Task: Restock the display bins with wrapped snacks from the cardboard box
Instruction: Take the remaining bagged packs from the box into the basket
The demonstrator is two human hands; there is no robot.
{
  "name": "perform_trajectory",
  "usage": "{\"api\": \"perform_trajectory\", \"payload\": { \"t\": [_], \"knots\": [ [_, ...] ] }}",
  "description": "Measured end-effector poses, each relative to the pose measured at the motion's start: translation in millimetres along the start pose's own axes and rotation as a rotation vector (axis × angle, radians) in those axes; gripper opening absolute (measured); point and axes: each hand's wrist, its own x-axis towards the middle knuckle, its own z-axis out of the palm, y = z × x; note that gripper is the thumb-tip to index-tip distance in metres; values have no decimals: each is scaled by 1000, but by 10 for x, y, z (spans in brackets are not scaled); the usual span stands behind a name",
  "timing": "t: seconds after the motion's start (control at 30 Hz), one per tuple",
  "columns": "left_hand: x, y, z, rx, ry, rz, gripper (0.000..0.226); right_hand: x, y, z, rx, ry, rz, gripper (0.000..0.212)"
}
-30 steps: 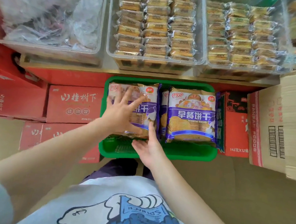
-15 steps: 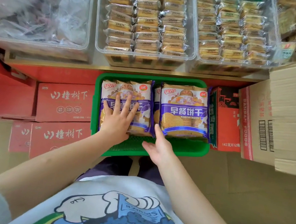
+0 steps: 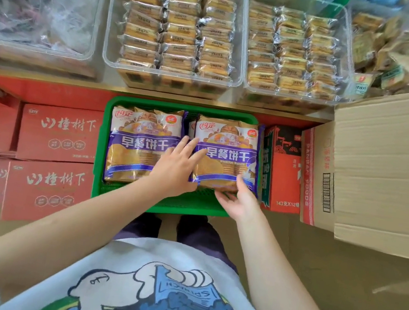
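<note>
Both hands were down in the green basket point(image 3: 122, 197), which sat on the floor below the shelf and held two stacks of purple biscuit packs side by side. The left hand point(image 3: 174, 169) lay with straight, spread fingers across the gap between the stacks, its fingertips on the edge of the right pack point(image 3: 227, 155) and its heel over the corner of the left pack point(image 3: 136, 144); it pressed and gripped nothing. The right hand point(image 3: 237, 201) was at the near edge of the right pack, thumb up on the wrapper and fingers tucked below, so it seemed to pinch that edge, though how firmly could not be told. Another pack stood on edge between the two stacks, only a sliver of it showing. The box point(image 3: 380, 176) stood open just right of the basket, its flap hiding the inside, so how much stock remained was not visible. On the shelf above, two clear bins point(image 3: 236, 80) were already packed tight with rows of small wrapped biscuits, a third bin point(image 3: 91, 53) at the left held crumpled plastic bags, and a heap of loose snacks lay at the far right. By that look, the restocking was well along: the basket had room only along its near side, and what was left seemed to be squaring these packs and adding a few more. Red cartons point(image 3: 58, 133) lay flat on the floor to the left.
</note>
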Motion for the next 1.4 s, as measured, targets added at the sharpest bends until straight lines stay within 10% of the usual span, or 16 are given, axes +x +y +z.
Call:
{"api": "perform_trajectory", "payload": {
  "t": [0.73,1.03,1.23,1.4],
  "knots": [
    [17,406,334,134,-38,-86,92,163,-71,-292,-255,-200,-1,30],
    [-8,612,219,-706,126,-543,52,38,-512,-568,-950,232,-577,19],
    [-137,649,419,-1403,-200,-1043,44,62,-571,-177,-1198,-13,-618,33],
    [-98,559,542,-1774,5,-1071,40,186,-551,-21,-1179,55,-582,63]
  ]
}}
